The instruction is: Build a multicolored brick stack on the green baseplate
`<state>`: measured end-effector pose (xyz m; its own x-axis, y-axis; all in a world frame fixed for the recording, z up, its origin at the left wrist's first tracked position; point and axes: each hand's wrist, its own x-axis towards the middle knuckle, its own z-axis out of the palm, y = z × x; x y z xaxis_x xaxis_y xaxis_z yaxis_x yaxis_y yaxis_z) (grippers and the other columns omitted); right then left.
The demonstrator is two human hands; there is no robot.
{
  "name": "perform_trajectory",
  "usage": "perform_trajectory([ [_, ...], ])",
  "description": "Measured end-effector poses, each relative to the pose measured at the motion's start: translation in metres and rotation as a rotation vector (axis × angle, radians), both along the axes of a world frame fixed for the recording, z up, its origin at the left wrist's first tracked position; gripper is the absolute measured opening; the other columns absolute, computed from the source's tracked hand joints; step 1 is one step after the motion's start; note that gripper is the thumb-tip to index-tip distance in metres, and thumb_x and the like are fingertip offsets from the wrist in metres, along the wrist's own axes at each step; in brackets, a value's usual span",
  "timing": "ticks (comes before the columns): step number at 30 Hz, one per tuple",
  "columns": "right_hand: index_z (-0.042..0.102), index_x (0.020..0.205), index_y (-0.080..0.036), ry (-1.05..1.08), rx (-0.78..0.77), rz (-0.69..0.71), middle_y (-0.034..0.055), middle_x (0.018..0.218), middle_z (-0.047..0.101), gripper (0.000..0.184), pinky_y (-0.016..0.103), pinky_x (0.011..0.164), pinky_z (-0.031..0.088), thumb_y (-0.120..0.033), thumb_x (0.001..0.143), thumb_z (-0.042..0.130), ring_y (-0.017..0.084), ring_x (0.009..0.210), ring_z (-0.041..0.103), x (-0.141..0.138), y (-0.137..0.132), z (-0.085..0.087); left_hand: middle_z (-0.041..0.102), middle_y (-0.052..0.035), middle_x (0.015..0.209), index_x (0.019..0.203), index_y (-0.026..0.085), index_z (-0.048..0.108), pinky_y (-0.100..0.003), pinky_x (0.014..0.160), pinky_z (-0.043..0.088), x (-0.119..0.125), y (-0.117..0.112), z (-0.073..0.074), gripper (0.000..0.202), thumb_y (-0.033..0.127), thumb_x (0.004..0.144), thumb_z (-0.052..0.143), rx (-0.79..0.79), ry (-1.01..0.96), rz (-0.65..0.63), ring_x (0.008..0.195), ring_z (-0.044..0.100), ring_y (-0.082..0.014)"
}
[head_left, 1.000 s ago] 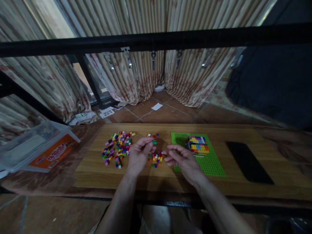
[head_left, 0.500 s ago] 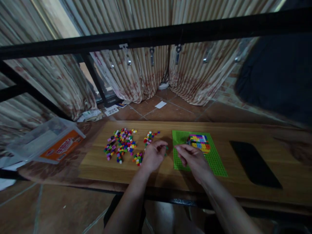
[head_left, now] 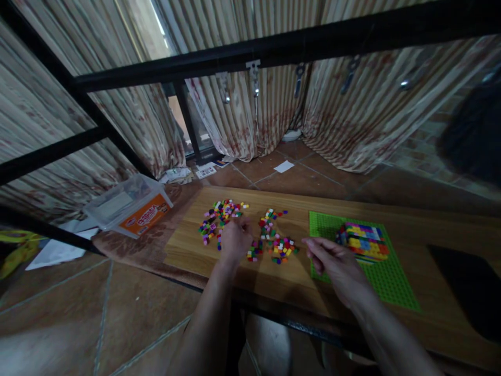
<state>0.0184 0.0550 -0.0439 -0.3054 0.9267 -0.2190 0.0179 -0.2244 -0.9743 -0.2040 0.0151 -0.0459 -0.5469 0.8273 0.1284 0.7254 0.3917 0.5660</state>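
Several small coloured bricks lie in a pile [head_left: 219,216] at the left of a wooden board [head_left: 297,271], with a smaller scatter [head_left: 276,243] in the middle. My left hand [head_left: 234,241] rests at the near edge of the left pile, fingers curled down onto the bricks. My right hand [head_left: 334,263] hovers at the left edge of a green baseplate [head_left: 387,282], fingers pinched together; what they hold is too small to make out. A multicoloured brick block [head_left: 364,241] stands on the baseplate beyond my right hand.
A clear plastic box with an orange label [head_left: 131,206] sits left of the board. A black flat object [head_left: 469,284] lies at the right. A black metal frame bar [head_left: 274,52] crosses overhead. Curtains and a tiled floor lie beyond.
My left hand has moved left from the middle scatter to the edge of the big pile. My head has turned left, so everything sits further right in view.
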Motion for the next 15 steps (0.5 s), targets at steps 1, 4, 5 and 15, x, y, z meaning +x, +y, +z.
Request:
perform_trajectory([
  [1,0.072,0.080,-0.018,-0.003,-0.005,0.001,-0.0008,0.061,0.057,0.038,0.021,0.040,0.028,-0.053,0.067,0.075,0.007,0.046,0.039,-0.002,0.000,-0.001,0.074,-0.0069,0.091,0.094,0.020,0.072,-0.027,0.077,0.048,-0.010,-0.001,-0.001,0.026,0.017,0.083,0.049,0.007,0.027,0.066,0.086,0.067,-0.0194],
  [4,0.071,0.080,-0.018,-0.009,-0.014,0.022,-0.0007,0.063,0.057,0.038,0.021,0.041,0.029,-0.054,0.068,0.074,0.007,0.046,0.039,-0.005,-0.001,-0.003,0.071,-0.0102,0.103,0.104,0.020,0.070,-0.029,0.081,0.047,-0.032,-0.002,-0.005,0.028,0.022,0.085,0.049,-0.007,0.113,0.199,0.094,0.066,-0.0219],
  [5,0.071,0.081,-0.018,-0.010,-0.015,0.027,-0.0006,0.063,0.057,0.038,0.021,0.041,0.028,-0.054,0.069,0.074,0.007,0.046,0.039,-0.006,-0.002,-0.003,0.071,-0.0108,0.105,0.105,0.020,0.070,-0.030,0.082,0.047,-0.036,-0.001,-0.006,0.028,0.024,0.086,0.050,-0.015,0.136,0.214,0.095,0.066,-0.0225],
  [15,0.073,0.085,-0.019,-0.002,-0.017,0.055,-0.0005,0.065,0.058,0.039,0.022,0.041,0.028,-0.055,0.070,0.073,0.007,0.046,0.039,-0.011,-0.003,-0.008,0.067,-0.0151,0.102,0.100,0.016,0.071,-0.036,0.083,0.048,-0.013,0.018,-0.016,0.028,0.029,0.081,0.053,-0.047,0.219,0.305,0.097,0.063,-0.0279],
])
